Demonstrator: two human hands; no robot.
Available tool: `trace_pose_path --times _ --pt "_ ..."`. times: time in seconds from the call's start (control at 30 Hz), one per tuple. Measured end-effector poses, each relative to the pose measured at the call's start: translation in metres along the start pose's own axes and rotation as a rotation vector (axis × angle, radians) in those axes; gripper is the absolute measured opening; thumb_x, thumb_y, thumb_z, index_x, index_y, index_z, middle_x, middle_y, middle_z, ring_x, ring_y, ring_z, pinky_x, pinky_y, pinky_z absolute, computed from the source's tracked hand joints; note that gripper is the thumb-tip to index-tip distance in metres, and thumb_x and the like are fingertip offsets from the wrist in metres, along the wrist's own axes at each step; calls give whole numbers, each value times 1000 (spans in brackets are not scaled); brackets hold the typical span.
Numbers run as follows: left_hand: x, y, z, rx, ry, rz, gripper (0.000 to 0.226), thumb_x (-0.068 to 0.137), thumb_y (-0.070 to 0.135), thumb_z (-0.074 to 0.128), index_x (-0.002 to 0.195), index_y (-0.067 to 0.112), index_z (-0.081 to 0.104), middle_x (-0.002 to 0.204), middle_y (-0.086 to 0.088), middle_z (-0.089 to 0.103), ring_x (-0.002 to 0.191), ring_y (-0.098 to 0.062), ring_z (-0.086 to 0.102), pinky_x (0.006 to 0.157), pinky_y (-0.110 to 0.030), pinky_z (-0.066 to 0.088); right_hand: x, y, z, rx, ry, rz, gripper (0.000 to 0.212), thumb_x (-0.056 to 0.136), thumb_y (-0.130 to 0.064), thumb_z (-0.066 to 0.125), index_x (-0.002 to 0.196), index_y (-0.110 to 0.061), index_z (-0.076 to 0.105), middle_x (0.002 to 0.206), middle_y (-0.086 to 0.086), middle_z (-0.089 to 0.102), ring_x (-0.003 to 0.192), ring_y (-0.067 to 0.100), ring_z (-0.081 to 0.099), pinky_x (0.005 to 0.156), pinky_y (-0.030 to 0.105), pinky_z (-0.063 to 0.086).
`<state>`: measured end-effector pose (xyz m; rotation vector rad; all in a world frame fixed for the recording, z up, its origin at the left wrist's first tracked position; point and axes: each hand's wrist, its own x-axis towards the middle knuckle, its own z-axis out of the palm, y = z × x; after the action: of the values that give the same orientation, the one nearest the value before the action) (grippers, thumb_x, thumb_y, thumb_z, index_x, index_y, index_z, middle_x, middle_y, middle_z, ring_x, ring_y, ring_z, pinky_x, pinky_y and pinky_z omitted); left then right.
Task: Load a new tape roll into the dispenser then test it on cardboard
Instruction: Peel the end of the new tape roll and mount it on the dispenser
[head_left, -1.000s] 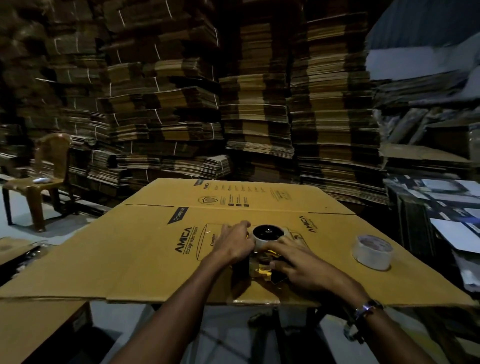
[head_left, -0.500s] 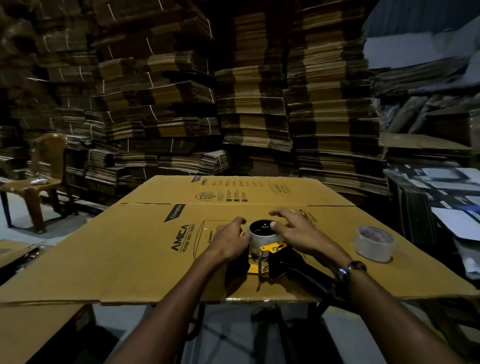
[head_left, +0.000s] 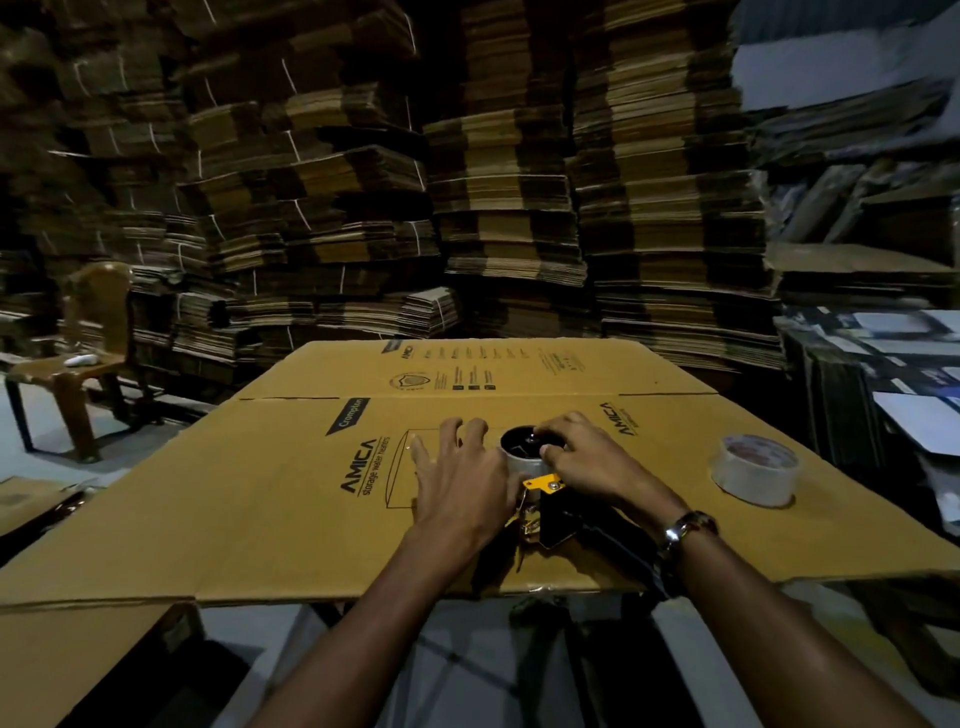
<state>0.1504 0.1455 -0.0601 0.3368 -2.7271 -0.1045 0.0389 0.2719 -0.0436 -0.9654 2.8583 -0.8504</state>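
Observation:
A black and yellow tape dispenser (head_left: 551, 512) lies on a flattened brown cardboard box (head_left: 291, 499) printed "AMICA". A pale roll (head_left: 522, 457) sits on the dispenser's hub, its dark core facing up. My left hand (head_left: 460, 486) rests against the roll's left side with fingers spread over the cardboard. My right hand (head_left: 584, 460) grips the roll from the right, fingertips on its top rim. A second, clear tape roll (head_left: 756, 470) lies flat on the cardboard to the right, apart from both hands.
Tall stacks of bundled flat cardboard (head_left: 493, 182) fill the background. A brown plastic chair (head_left: 78, 358) stands at the left with a small white object on its seat. Printed sheets (head_left: 893, 374) are piled at the right. The cardboard's near edge overhangs the floor.
My right hand moved from the dispenser's body up onto the roll on the hub. My left hand opened, its fingers spreading forward beside the roll. The camera view shifted slightly.

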Motion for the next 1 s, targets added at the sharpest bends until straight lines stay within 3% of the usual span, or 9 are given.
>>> trace_pose_path --times 0.13,0.3,0.5,0.77,1.0 --pt "-3 8 13 -18 3 -74 35 97 45 56 116 18 68 155 -3 35 148 -30 20 116 -70 16 -1 1 0 14 5 -3 38 102 -25 49 139 -20 55 139 1 47 127 24 51 109 46 44" --pt "-1 8 23 -204 109 -134 25 95 40 62 110 22 71 147 2 45 142 -26 26 116 -62 24 -1 1 0 18 -5 -7 40 102 -24 48 141 -21 53 138 0 46 124 22 51 106 46 46" --pt "-1 4 22 -303 109 -126 18 94 27 65 107 17 73 146 2 47 140 -25 26 115 -51 32 -2 1 0 -1 -18 -7 40 102 -24 46 142 -22 52 140 -1 45 125 22 51 107 46 45" --pt "0 3 22 -326 110 -122 17 94 25 66 107 16 74 147 2 46 140 -25 27 111 -45 37 -34 1 -3 -101 74 -37 46 105 -42 36 148 -26 38 148 2 40 130 29 47 103 50 45" --pt "2 0 21 -359 85 -78 13 92 22 66 101 16 74 154 1 38 147 -29 14 118 -49 25 -47 -9 2 -109 -1 13 44 104 -38 29 142 -22 41 147 1 45 129 27 48 103 51 42"
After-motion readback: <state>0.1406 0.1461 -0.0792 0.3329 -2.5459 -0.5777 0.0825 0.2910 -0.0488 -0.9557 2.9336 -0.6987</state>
